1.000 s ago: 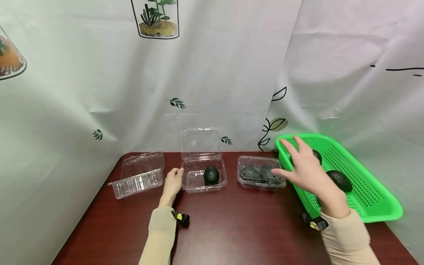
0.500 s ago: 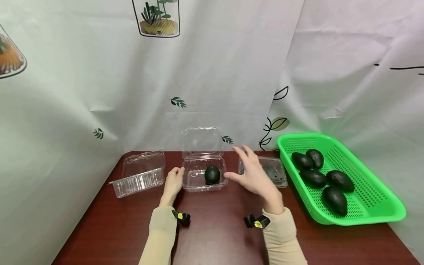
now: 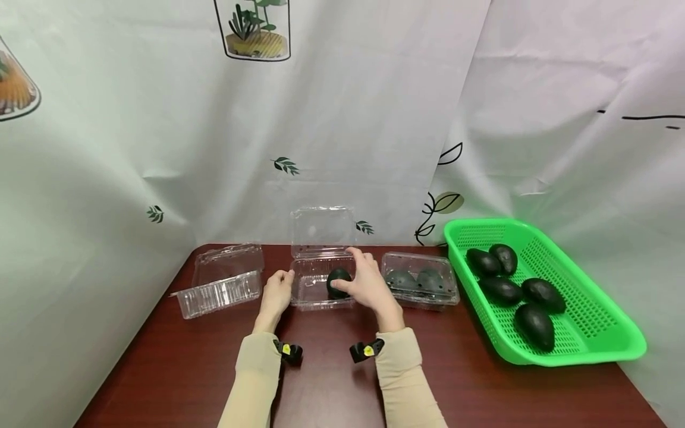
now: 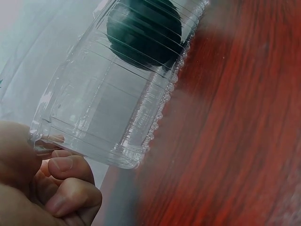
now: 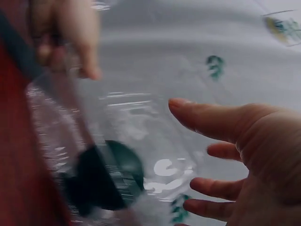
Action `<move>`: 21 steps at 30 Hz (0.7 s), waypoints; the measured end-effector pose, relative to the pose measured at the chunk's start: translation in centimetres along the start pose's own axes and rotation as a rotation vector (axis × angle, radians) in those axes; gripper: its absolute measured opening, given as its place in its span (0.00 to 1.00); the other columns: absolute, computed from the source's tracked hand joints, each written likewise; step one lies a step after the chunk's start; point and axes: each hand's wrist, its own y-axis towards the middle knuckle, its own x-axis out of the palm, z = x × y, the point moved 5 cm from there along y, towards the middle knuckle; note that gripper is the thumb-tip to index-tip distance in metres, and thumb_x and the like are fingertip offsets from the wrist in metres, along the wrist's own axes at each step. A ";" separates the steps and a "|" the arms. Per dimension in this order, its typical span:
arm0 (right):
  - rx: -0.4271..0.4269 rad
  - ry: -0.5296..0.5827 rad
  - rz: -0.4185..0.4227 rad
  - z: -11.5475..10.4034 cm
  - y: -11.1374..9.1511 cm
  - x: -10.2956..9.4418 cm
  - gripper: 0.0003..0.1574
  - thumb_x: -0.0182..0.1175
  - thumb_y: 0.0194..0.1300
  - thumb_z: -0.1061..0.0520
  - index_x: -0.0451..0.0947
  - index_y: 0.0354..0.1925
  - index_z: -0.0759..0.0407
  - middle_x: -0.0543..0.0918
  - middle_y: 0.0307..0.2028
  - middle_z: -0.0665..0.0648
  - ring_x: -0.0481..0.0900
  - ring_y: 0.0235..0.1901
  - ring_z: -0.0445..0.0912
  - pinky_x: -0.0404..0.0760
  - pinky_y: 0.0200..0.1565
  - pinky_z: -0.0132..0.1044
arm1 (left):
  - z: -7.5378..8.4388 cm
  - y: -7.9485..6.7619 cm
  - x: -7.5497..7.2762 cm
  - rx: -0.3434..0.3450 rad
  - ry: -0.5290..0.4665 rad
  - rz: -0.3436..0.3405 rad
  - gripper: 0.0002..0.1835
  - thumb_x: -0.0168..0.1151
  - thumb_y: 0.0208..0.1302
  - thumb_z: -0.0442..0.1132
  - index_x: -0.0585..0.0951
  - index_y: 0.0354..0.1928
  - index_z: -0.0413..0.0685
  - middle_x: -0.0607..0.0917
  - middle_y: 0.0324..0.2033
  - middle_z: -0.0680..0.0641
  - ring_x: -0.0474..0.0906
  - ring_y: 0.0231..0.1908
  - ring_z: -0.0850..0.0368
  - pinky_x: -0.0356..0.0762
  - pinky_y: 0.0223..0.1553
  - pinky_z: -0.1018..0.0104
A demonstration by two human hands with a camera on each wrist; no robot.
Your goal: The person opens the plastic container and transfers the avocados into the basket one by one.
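Note:
My left hand (image 3: 275, 297) pinches the left rim of a clear plastic clamshell container (image 3: 310, 292); the left wrist view shows thumb and curled fingers at the container's (image 4: 80, 117) edge. Its lid (image 3: 323, 232) stands raised at the back. One dark avocado (image 3: 336, 276) lies in the right part of the base. Over that side hovers my right hand (image 3: 371, 288), its thumb overlapping the avocado in the head view. Seen from the right wrist, the fingers are spread and hold nothing, with the avocado (image 5: 110, 174) below and left of the thumb.
A closed clamshell (image 3: 417, 260) with avocados inside stands right of the right hand. Farther right, a green plastic basket (image 3: 615, 355) holds several avocados (image 3: 535, 327). Another clamshell (image 3: 219, 297), its lid raised, sits on the left. A white patterned cloth (image 3: 353, 119) hangs behind the table.
The right hand has moved left from over the green basket, past the closed clamshell, to the open container with the avocado. The left hand keeps its grip on the rim.

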 end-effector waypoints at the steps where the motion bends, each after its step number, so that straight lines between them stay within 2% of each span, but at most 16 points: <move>1: 0.009 -0.011 0.007 0.0 0.2 0.7 0.53 0.75 0.54 0.47 0.60 0.70 0.56 0.65 0.61 0.67 0.64 0.61 0.60 0.68 0.57 0.57 | 0.0 0.0 -0.1 0.000 0.003 0.001 0.18 0.47 0.77 0.47 0.76 0.40 0.37 0.72 0.28 0.44 0.69 0.31 0.48 0.64 0.35 0.57; 4: 0.033 -0.087 0.039 -0.2 0.6 2.4 0.52 0.75 0.53 0.47 0.61 0.69 0.56 0.66 0.58 0.67 0.66 0.59 0.61 0.68 0.54 0.58 | -0.3 0.0 -0.2 -0.004 0.013 0.005 0.18 0.48 0.77 0.47 0.76 0.39 0.38 0.72 0.26 0.45 0.70 0.31 0.49 0.65 0.35 0.58; 7: 0.020 -0.166 0.075 -0.6 0.7 3.6 0.50 0.76 0.52 0.47 0.64 0.68 0.55 0.67 0.55 0.66 0.66 0.57 0.61 0.66 0.53 0.60 | -0.4 -0.1 -0.2 -0.011 0.013 0.010 0.17 0.48 0.77 0.46 0.76 0.38 0.38 0.72 0.26 0.46 0.70 0.31 0.49 0.65 0.35 0.58; 11: -0.016 -0.189 0.095 -0.9 0.9 4.5 0.50 0.77 0.51 0.49 0.65 0.67 0.56 0.66 0.54 0.65 0.66 0.56 0.60 0.67 0.55 0.56 | -0.3 0.0 -0.2 -0.006 0.004 0.018 0.17 0.49 0.76 0.46 0.76 0.37 0.38 0.71 0.24 0.47 0.70 0.30 0.49 0.65 0.35 0.58; 16: -0.008 -0.161 0.058 -0.7 1.4 5.2 0.48 0.78 0.50 0.52 0.66 0.65 0.56 0.64 0.54 0.66 0.65 0.55 0.60 0.72 0.53 0.52 | -0.1 0.0 -0.1 0.004 0.005 0.031 0.17 0.49 0.76 0.46 0.76 0.37 0.39 0.71 0.24 0.46 0.71 0.31 0.48 0.66 0.35 0.57; 21: -0.010 -0.129 -0.022 -0.8 2.2 6.0 0.40 0.78 0.47 0.56 0.70 0.56 0.54 0.63 0.51 0.64 0.67 0.50 0.59 0.76 0.47 0.51 | -0.1 0.0 0.0 0.005 0.013 0.034 0.17 0.49 0.76 0.47 0.77 0.38 0.39 0.73 0.25 0.46 0.71 0.31 0.48 0.66 0.36 0.57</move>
